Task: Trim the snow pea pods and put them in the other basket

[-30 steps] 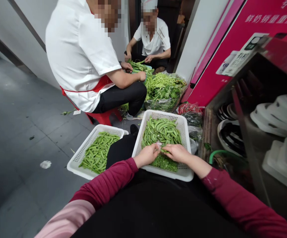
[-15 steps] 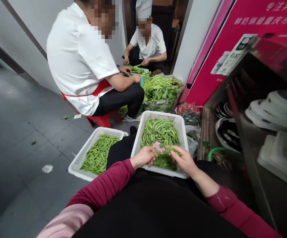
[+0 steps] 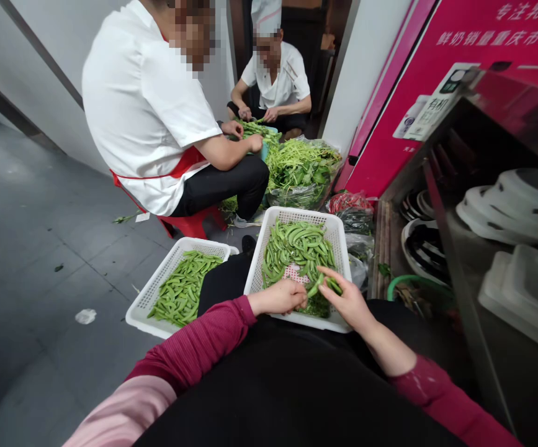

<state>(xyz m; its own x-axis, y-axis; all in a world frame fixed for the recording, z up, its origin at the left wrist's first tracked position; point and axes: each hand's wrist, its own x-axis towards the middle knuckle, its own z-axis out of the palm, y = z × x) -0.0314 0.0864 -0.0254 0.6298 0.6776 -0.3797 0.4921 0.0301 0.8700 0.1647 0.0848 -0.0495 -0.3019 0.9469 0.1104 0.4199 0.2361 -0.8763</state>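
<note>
A white basket (image 3: 344, 248) of green pea pods (image 3: 296, 243) rests on my lap, with a darker heap of small green trimmings (image 3: 318, 305) at its near end. My right hand (image 3: 345, 301) holds a few pods between thumb and fingers over that end. Close to its left, my left hand (image 3: 283, 297) is closed, its fingertips pinched near the tip of a pod; whether it grips anything is too small to tell. Between the hands and the pods, a patch of the basket's bottom shows. More pods (image 3: 185, 288) lie in a second white basket (image 3: 141, 307) at the left.
Two people in white shirts (image 3: 133, 93) sit ahead, handling green stalks beside a large bag of leafy greens (image 3: 301, 167). A red stool (image 3: 192, 225) stands under the nearer person. On the right are a metal shelf (image 3: 464, 298) with white containers (image 3: 524, 292) and a green-rimmed basket (image 3: 417, 280).
My left hand has moved right, nearer the pods in my right hand. My right hand's fingers have shifted, and its pods now show more clearly. The view has shifted slightly.
</note>
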